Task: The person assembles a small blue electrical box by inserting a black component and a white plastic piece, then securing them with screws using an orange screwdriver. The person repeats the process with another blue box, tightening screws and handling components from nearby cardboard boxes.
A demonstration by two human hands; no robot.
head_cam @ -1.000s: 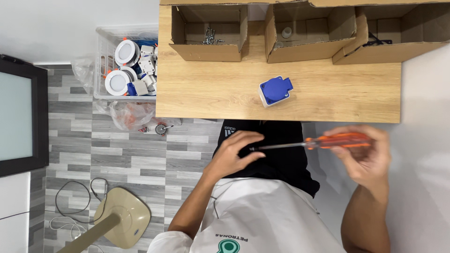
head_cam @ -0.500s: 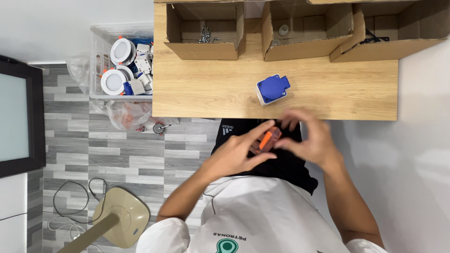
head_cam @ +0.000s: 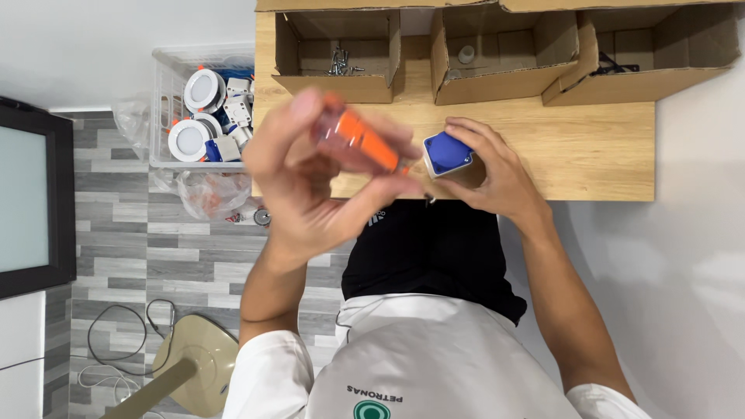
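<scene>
My left hand (head_cam: 310,182) is raised toward the camera, blurred, and closed around an orange-handled screwdriver (head_cam: 358,140). The tool points right toward a small blue and white box-shaped socket (head_cam: 447,153) on the wooden table (head_cam: 582,147). My right hand (head_cam: 497,178) cups that socket from the right and below, with fingers on its sides. Both hands meet near the table's front edge.
Three open cardboard boxes (head_cam: 341,46) line the back of the table, one with screws. Left of the table stands a white basket (head_cam: 167,93) of round light fittings. A dark cabinet (head_cam: 31,194), a fan base (head_cam: 194,361) and cables lie on the tiled floor.
The screwdriver passed from my right hand to my left hand, which rose toward the camera. My right hand moved up to the table and took hold of the blue socket.
</scene>
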